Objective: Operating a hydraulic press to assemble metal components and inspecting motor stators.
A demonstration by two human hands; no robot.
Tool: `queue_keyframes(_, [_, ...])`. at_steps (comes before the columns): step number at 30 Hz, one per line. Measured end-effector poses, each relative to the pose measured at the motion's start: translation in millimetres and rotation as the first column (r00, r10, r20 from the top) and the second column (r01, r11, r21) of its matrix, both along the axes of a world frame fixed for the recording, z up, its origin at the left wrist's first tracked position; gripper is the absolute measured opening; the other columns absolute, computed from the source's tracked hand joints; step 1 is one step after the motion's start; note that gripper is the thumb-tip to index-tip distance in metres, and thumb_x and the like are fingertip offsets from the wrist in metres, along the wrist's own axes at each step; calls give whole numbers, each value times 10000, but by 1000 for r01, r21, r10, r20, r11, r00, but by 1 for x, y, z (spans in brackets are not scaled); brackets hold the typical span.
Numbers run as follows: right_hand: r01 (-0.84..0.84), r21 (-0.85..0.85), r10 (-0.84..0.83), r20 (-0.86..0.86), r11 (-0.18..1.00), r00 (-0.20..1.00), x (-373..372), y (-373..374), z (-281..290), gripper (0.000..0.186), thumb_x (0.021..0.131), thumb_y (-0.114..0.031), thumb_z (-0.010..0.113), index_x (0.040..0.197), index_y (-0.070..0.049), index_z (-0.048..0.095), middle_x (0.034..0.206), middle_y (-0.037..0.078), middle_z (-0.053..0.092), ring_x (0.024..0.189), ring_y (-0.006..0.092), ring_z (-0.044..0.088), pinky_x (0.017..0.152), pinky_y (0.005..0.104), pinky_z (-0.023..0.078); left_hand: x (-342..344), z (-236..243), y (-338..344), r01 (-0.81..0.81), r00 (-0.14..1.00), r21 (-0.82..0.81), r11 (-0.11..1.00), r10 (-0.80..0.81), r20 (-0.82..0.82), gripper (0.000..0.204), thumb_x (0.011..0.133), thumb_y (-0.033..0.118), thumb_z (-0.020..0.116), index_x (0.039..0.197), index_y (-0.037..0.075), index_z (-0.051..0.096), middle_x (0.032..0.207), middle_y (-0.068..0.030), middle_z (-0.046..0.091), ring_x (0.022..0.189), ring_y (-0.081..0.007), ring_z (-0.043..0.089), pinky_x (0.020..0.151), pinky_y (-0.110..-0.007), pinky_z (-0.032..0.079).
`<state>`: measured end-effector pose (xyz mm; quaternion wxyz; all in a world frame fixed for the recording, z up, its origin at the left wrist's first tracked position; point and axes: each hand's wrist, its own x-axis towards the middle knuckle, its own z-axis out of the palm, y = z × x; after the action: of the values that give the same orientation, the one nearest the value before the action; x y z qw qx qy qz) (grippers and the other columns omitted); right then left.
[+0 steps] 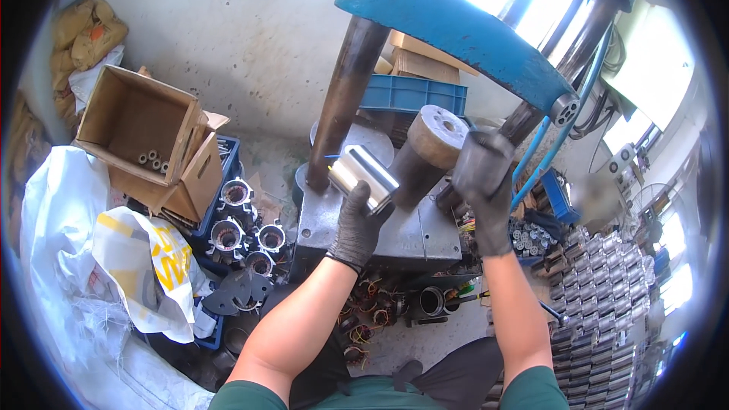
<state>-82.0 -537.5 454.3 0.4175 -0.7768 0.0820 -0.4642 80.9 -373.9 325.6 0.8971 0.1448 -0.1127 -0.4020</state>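
My left hand [358, 222], in a dark grey glove, is closed around the lower end of a shiny metal cylinder [364, 175], which is tilted above the press table [326, 228]. A bit of blue and yellow wire shows at the cylinder's upper left edge. My right hand [488, 212], gloved alike, grips a dark metal cylinder [484, 161]; both are smeared by motion. Between the hands, a thick round metal block [437, 140] with a holed pale top stands on the press table. The right-hand cylinder is close beside that block.
The blue press frame [448, 26] and its steel column [345, 99] rise around the work area. Wound motor stators [228, 235] and a cardboard box [133, 125] are at left, beside white plastic sacks [68, 212]. Stacked metal parts [607, 296] fill the right.
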Motion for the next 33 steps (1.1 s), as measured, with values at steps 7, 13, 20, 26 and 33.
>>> queue_keyframes(7, [406, -91, -413, -76, 909, 908, 73, -84, 5, 982, 754, -377, 987, 1501, 8, 480, 1329, 186, 713, 1152, 312, 739, 1015, 410, 586, -18, 8, -13, -17, 956, 46, 999, 2, 292, 1105, 753, 497, 969, 1605, 85, 399, 1444, -81, 590, 1310, -245, 612, 1123, -435, 517])
queue_keyframes(13, [478, -344, -539, -104, 808, 836, 68, -85, 6, 676, 856, -338, 894, 1363, 19, 624, 1270, 211, 744, 1143, 366, 740, 1021, 440, 577, -26, 2, -23, -153, 847, 163, 975, 44, 529, 1173, 627, 273, 1063, 1559, 60, 384, 1416, -100, 601, 1295, -239, 619, 1074, -389, 577])
queue_keyframes(20, [41, 453, 284, -624, 891, 728, -71, 19, -7, 456, 1063, -244, 666, 1482, -72, 615, 1206, 41, 699, 1094, 188, 677, 907, 341, 567, -55, 12, -9, -214, 466, 0, 977, 102, 879, 1140, 645, 113, 1027, 1607, 64, 418, 1494, -120, 609, 1382, -248, 604, 1172, -420, 512])
queue_keyframes(26, [117, 609, 270, -506, 785, 819, -177, 30, -99, 490, 1009, -160, 666, 1486, -46, 649, 1341, 42, 724, 1224, 109, 635, 1088, 302, 507, -90, 3, -1, -208, -148, 1, 978, -32, 988, 630, 778, 119, 939, 1351, 13, 698, 1273, -213, 747, 1181, -360, 729, 1035, -467, 577])
queue_keyframes(33, [659, 510, -90, -750, 552, 655, -347, -1, -144, 418, 932, -170, 671, 1345, -123, 710, 805, 35, 676, 606, 137, 630, 535, 293, 521, -93, -24, 2, -274, 28, 325, 905, -330, 944, 152, 1026, 166, 766, 982, 24, 733, 787, -129, 697, 729, -194, 609, 731, -368, 533])
